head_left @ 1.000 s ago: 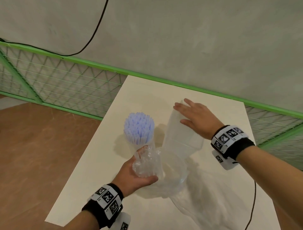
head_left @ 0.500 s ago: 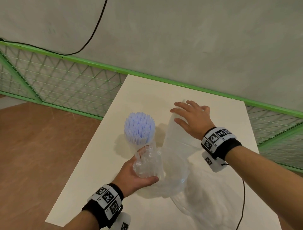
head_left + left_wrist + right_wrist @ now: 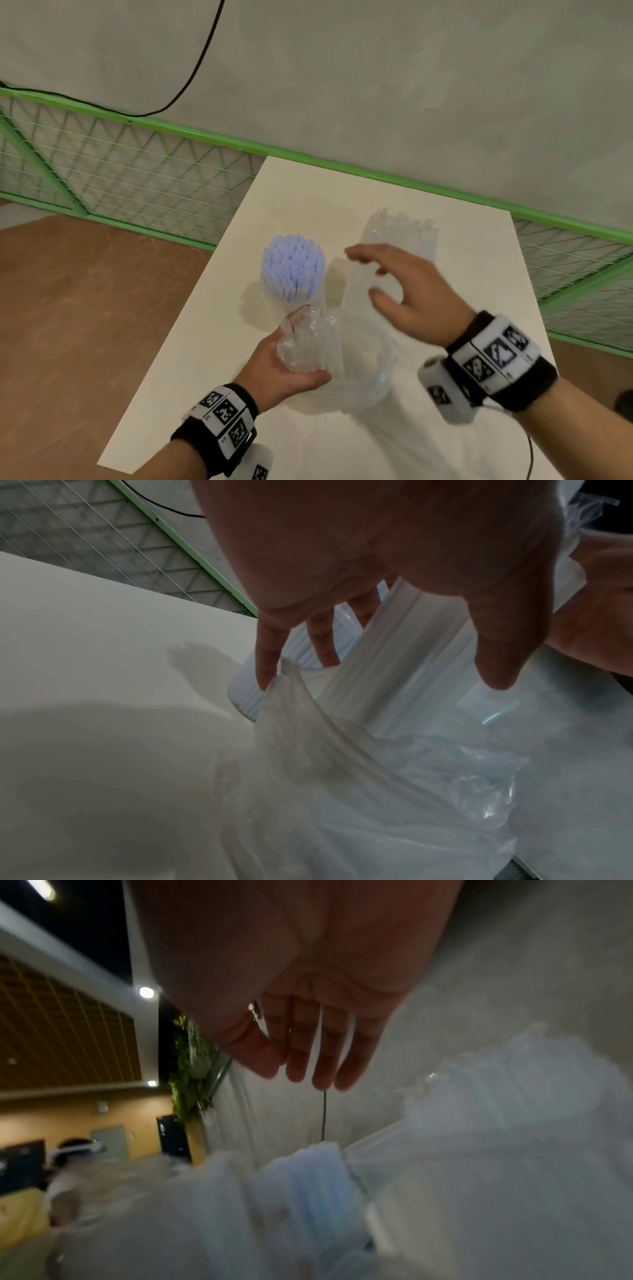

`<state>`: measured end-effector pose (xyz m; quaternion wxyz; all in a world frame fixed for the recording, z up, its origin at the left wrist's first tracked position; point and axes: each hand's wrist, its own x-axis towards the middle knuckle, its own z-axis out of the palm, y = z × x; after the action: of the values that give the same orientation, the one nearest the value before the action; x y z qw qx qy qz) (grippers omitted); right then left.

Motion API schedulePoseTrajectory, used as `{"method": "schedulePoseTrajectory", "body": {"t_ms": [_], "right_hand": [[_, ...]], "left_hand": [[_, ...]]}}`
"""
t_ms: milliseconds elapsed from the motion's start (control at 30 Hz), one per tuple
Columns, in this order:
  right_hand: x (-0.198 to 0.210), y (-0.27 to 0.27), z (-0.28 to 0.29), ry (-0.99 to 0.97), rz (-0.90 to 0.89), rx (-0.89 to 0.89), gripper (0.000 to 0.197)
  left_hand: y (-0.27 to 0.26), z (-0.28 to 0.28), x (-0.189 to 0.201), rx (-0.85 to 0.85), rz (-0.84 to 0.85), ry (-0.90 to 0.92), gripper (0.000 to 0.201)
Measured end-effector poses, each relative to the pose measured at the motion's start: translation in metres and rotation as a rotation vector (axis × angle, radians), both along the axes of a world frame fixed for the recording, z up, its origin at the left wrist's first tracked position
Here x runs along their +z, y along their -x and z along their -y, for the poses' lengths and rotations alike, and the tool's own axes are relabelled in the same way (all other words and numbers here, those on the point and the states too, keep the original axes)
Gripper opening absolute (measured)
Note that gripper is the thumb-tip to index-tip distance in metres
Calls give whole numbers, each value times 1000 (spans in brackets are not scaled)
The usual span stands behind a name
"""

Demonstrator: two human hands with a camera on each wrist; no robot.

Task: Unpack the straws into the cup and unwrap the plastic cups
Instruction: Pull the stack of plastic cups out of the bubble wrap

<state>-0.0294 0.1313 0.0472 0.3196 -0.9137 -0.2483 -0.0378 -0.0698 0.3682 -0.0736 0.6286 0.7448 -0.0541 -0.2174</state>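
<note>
With my left hand point(image 3: 279, 363) clenched on the bunched clear plastic wrapper point(image 3: 308, 346), my released right hand point(image 3: 407, 301) needed to grasp the sleeved stack of clear plastic cups point(image 3: 383, 270) firmly before pulling.

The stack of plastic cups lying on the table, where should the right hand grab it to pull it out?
Probably the stack of cups around its middle, coming down from above. It lies on its side, long and round, so fingers can wrap over it. The left hand grips the bunched wrapper at the near end.

Head view evenly lit; wrist views dim (right perhaps motion-blurred).
</note>
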Motion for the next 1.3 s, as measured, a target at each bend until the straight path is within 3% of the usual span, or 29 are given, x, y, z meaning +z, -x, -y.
{"method": "schedulePoseTrajectory", "body": {"t_ms": [167,300,400,567,733,867,1033,1300], "right_hand": [[-24,31,-23,44,-315,102,92],[-39,26,-27,31,-416,86,100],[-46,23,-28,-28,-368,49,91],[-60,30,-29,-151,-169,-11,51],[-71,41,-33,-293,-111,-129,25],[-72,48,-37,-389,-178,-186,28],[-75,50,-40,-381,-86,-156,26],[-74,54,-41,-469,-139,-225,28]], "left_hand": [[0,5,3,-12,7,7,90],[0,9,4,-32,16,12,88],[1,11,6,-39,33,-1,85],[3,11,6,-24,50,-20,82],[4,11,7,-13,56,5,82],[4,13,9,-5,59,-3,81],[6,15,10,7,51,7,78],[5,13,5,12,44,23,82]]}}
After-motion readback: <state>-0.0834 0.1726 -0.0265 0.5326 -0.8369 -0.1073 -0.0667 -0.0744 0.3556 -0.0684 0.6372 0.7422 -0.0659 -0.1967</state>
